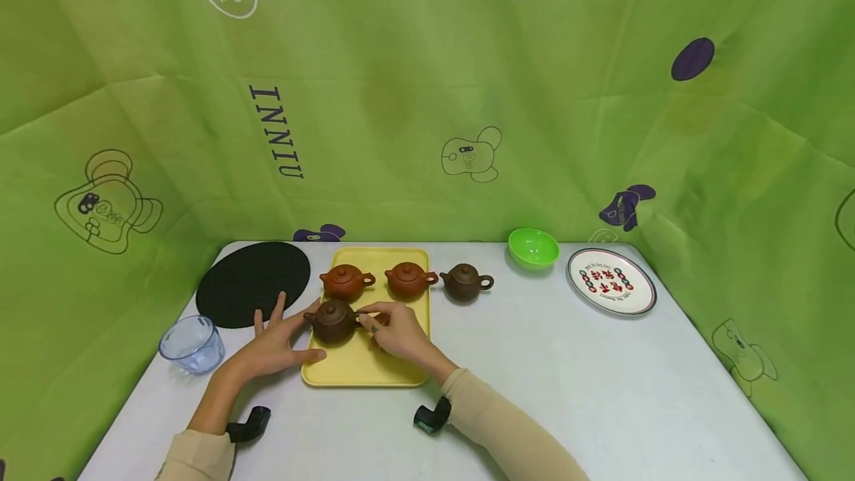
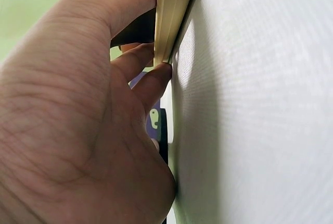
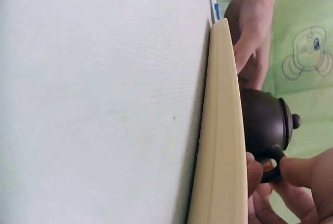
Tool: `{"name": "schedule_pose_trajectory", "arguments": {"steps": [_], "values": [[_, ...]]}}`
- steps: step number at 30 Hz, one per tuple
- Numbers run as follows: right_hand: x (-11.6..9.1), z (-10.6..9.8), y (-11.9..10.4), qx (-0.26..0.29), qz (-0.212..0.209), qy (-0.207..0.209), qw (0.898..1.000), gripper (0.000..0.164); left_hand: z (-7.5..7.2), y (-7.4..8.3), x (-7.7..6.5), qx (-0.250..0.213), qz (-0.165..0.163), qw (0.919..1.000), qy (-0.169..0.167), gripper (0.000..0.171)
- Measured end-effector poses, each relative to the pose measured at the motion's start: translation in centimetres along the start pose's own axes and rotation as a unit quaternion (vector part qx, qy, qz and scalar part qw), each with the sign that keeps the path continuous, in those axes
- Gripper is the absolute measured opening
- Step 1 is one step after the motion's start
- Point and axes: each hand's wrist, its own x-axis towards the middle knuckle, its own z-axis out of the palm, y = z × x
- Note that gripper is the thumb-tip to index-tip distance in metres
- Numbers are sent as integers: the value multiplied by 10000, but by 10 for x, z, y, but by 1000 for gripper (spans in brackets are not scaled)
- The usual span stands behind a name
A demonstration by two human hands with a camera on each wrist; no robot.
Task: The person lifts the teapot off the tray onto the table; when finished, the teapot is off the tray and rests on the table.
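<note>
A dark brown clay teapot (image 1: 334,324) stands at the left of a yellow tray (image 1: 367,373), its spout pointing left. My right hand (image 1: 399,334) pinches its loop handle (image 3: 276,164) between thumb and fingers, seen plainly in the right wrist view. At the spout side my left hand (image 1: 270,347) lies with fingers spread, its thumb reaching over the tray's left rim and its fingertips close to the spout. Two reddish-brown teapots (image 1: 344,284) sit in a row at the tray's back. A second dark brown teapot (image 1: 465,284) stands just outside the tray's right edge.
Left of the tray lie a black round mat (image 1: 250,280) and a clear glass bowl (image 1: 194,347). At the back right are a green bowl (image 1: 533,249) and a white patterned plate (image 1: 611,282). Green curtains (image 1: 387,95) enclose the white table (image 1: 568,392).
</note>
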Motion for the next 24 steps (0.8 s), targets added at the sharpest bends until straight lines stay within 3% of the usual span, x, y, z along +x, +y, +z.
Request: {"name": "schedule_pose_trajectory", "arguments": {"steps": [10,24], "values": [[0,2,-1,103,83,95,9999,24,0,2,0,-24,3,10000,-7,94],[-1,7,-1,741,254,165,9968,25,0,0,1,16,-28,10000,-22,97]]}}
